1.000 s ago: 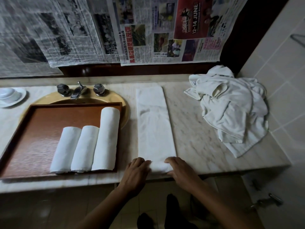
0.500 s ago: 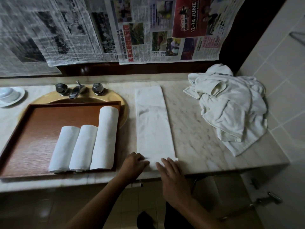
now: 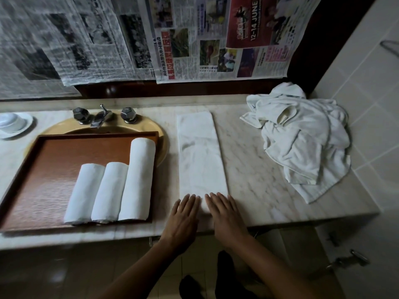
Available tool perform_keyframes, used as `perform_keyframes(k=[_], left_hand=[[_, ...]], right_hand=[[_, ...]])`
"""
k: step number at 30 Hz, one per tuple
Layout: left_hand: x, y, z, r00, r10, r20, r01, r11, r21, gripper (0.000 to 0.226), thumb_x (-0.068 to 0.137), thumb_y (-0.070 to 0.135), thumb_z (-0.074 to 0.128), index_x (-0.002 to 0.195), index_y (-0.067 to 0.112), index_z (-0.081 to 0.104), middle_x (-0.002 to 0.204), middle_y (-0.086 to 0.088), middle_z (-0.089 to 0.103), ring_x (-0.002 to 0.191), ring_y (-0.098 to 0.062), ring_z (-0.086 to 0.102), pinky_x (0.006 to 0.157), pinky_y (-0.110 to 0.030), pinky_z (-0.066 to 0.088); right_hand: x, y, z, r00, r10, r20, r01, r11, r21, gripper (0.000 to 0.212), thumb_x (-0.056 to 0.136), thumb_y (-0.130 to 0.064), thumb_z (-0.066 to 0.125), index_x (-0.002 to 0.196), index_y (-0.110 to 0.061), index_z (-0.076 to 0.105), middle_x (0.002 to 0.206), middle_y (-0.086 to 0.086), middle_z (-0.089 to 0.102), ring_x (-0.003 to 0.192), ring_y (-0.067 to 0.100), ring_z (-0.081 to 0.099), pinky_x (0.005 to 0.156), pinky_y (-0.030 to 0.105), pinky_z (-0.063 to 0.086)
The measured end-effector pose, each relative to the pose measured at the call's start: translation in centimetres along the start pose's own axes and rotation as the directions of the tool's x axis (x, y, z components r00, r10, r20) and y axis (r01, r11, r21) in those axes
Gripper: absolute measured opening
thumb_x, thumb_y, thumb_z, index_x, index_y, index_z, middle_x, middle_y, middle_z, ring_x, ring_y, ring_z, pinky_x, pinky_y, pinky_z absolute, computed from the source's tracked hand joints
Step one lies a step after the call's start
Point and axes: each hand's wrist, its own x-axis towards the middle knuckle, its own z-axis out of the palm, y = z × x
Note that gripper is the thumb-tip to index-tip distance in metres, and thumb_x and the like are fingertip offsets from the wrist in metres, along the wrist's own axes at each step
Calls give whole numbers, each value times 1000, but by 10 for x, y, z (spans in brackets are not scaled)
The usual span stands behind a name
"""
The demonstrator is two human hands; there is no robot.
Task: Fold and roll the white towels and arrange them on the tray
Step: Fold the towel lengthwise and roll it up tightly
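Observation:
A white towel (image 3: 199, 156), folded into a long narrow strip, lies on the marble counter running away from me. My left hand (image 3: 183, 216) and my right hand (image 3: 224, 214) lie flat, palms down, side by side on its near end, where a short rolled part sits under the palms. To the left, a brown wooden tray (image 3: 49, 167) holds three rolled white towels (image 3: 112, 184) lying side by side; the right one is longest. A heap of unfolded white towels (image 3: 302, 137) lies at the counter's far right.
The tray rests over a yellow sink (image 3: 157, 134) with a metal tap (image 3: 101, 117). A white cup and saucer (image 3: 13, 124) stand at the far left. Newspaper sheets (image 3: 172, 39) hang on the wall behind. A tiled wall (image 3: 371, 104) bounds the right side.
My hands went from curled fingers gripping the strip's near end to lying flat on it, and they have moved slightly forward along the towel.

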Motion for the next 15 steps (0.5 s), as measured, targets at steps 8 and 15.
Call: perform_keyframes(k=[8, 15], left_hand=[[13, -22, -14, 993, -12, 114, 12, 1000, -2, 80, 80, 28, 81, 150, 12, 46, 139, -6, 59, 124, -26, 60, 97, -48, 52], [-22, -24, -12, 993, 84, 80, -70, 984, -165, 52, 94, 27, 63, 142, 18, 42, 146, -2, 52, 132, -20, 53, 105, -38, 41]], right_hand=[[11, 26, -14, 996, -84, 16, 82, 993, 82, 92, 70, 10, 65, 155, -14, 41, 142, 10, 56, 128, 30, 55, 105, 39, 48], [-20, 31, -15, 999, -14, 51, -1, 958, 286, 57, 98, -14, 64, 150, -20, 44, 151, 3, 49, 137, 21, 47, 107, 23, 35]])
